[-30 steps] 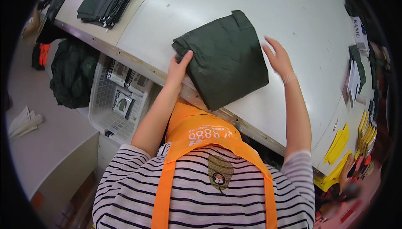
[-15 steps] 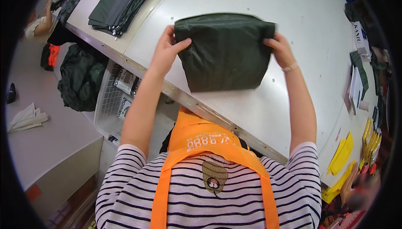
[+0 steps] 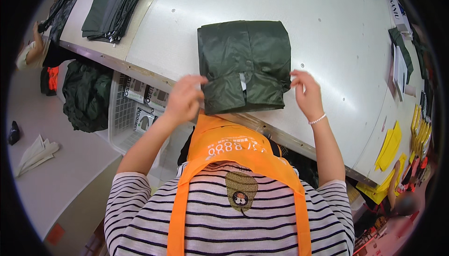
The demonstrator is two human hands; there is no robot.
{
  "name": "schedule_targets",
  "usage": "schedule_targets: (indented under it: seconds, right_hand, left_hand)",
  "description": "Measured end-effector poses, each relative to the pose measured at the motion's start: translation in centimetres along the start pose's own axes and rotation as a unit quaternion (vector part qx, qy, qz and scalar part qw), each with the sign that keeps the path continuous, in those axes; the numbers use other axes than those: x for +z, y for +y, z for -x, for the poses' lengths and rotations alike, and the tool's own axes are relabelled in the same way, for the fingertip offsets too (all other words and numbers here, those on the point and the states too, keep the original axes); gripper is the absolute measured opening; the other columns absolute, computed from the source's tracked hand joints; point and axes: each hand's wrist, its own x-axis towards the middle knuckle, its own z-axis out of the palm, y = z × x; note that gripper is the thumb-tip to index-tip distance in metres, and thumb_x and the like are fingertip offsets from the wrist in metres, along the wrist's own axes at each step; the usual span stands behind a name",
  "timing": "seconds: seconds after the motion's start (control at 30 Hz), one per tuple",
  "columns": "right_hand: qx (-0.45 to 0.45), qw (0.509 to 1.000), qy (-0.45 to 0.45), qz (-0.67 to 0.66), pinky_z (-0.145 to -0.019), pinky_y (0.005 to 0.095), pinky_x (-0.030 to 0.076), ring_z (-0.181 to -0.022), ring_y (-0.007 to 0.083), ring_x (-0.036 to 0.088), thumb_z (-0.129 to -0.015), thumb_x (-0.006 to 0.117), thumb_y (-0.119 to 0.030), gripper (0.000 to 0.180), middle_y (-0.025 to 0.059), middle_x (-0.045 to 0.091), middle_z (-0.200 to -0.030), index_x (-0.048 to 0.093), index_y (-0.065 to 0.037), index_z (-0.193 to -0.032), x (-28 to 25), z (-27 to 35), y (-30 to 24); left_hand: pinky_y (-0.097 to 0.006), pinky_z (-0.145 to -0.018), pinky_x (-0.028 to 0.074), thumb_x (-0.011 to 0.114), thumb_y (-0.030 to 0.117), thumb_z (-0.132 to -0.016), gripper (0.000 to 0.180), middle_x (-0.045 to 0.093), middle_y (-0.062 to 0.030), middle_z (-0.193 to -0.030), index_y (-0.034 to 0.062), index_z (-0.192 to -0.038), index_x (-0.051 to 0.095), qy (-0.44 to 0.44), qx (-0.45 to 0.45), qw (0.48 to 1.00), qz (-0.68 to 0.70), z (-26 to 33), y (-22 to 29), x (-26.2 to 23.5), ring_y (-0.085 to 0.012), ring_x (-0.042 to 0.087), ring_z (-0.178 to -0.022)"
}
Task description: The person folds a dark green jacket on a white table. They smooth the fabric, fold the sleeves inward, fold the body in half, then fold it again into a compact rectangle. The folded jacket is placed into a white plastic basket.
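A folded dark green jacket [image 3: 245, 50] with a glossy surface lies on the white table in front of me. Its front placket faces up, and a whitish striped label shows in the gap near the table's edge. Beside its lower left side is my left hand [image 3: 186, 100], slightly blurred, fingers loosely bent and apart, with nothing visible in them. My right hand [image 3: 307, 94] hovers at the jacket's right side, thumb and fingers apart and holding nothing. Whether any fingertip touches the cloth I cannot tell.
A stack of folded dark green garments [image 3: 114, 8] lies at the table's far left. Below the table edge, a white basket [image 3: 115, 115] holds flat packages beside a bundled green cloth [image 3: 86, 94]. Yellow packets [image 3: 389, 146] lie at the right, near another person's arm [image 3: 394, 181].
The jacket, held up by both hands before, now lies nearer to me with its placket side up. Both hands have let go and moved back toward me.
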Motion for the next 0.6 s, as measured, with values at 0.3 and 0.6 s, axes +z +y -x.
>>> schedule_targets:
  seconds: [0.3,0.6]
  right_hand:
    - [0.049,0.958,0.091,0.269,-0.108,0.0599,0.018,-0.139,0.0466,0.012,-0.086,0.059,-0.045,0.077,0.0238,0.014,-0.152,0.024,-0.011,-0.147,10.7,-3.1,-2.0]
    - [0.227,0.959,0.115,-0.128,-0.107,0.0396,0.029,-0.132,0.0413,0.032,-0.079,0.069,-0.046,0.099,0.0352,0.033,-0.138,0.019,0.016,-0.138,9.5,-1.3,0.9]
  left_hand:
    - [-0.060,-0.109,0.015,0.070,0.045,-0.077,0.076,0.018,-0.0094,-0.154,0.0234,-0.142,0.038,0.003,-0.223,0.967,-0.125,-5.6,0.9,7.9,-0.0384,0.013,-0.141]
    - [-0.036,-0.093,0.043,0.070,0.039,-0.081,0.067,0.058,-0.0265,-0.114,-0.0088,-0.122,0.048,0.176,-0.523,0.807,0.212,-3.2,2.9,7.6,-0.0351,0.057,-0.108]
